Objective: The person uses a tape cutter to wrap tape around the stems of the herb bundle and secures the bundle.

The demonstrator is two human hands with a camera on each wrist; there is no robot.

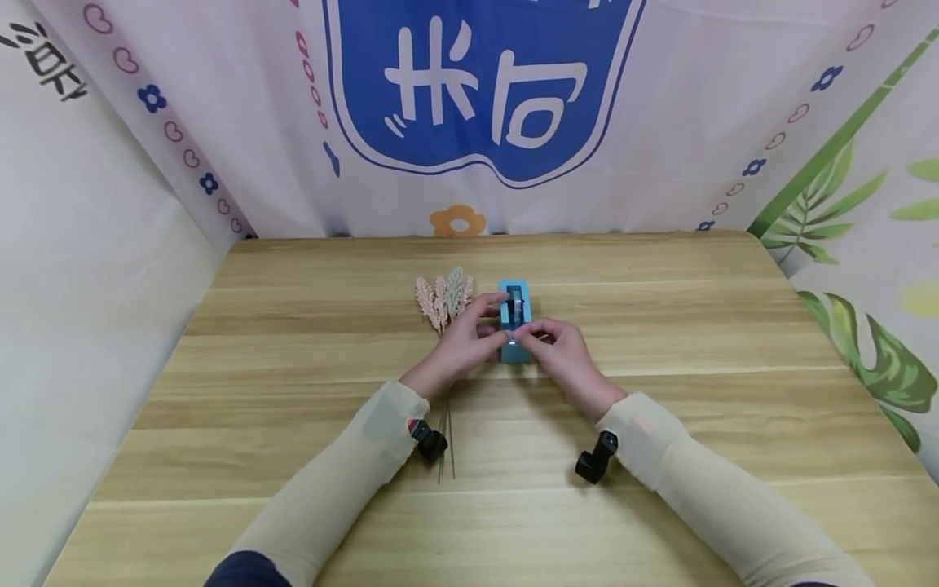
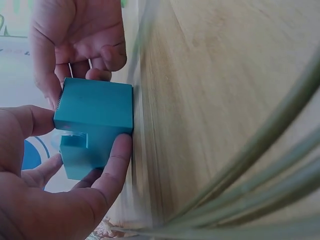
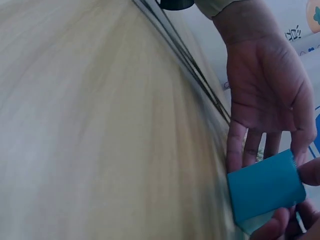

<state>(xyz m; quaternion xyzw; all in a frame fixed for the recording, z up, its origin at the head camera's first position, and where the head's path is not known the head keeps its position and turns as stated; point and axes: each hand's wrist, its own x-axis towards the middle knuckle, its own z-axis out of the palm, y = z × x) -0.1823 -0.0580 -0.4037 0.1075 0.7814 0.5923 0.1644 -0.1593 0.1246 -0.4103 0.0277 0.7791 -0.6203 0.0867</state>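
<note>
A small blue box with a cut-out window lies on the table, a clear object showing in the window. My left hand grips the box from the left, thumb at the top edge and fingers along the side in the left wrist view. From the right, my right hand pinches with thumb and fingertips at the upper edge by the window's near end; exactly what lies between those tips is hidden. The blue box is between both hands in the right wrist view.
Pink and pale green artificial flowers lie left of the box, their thin stems passing beneath the left wrist toward the front. A printed cloth hangs behind the wooden table.
</note>
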